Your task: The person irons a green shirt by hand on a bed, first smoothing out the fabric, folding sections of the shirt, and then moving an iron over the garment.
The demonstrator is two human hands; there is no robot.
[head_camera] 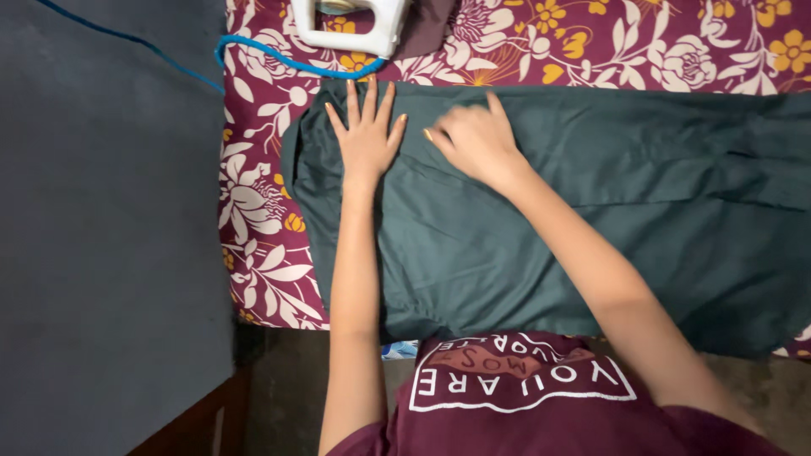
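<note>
Two things are sitting at twelve o'clock: a white iron (351, 25) and its blue cord (287, 61). I'm pressing my left hand (367, 135) flat, fingers spread, and my right hand (475, 139) loosely curled, gripping nothing, on the green cloth (591, 211) lying beneath them.

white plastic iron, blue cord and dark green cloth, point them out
white plastic iron (351, 25), head view, on its body
blue cord (287, 61), head view, mid-curve
dark green cloth (541, 228), head view, flat middle

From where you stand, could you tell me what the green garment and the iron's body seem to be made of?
Green garment: likely thin woven fabric, matte, with soft creases under both flat hands. Iron: apparently hard white plastic, smooth and slightly glossy; only partly in view.
</note>
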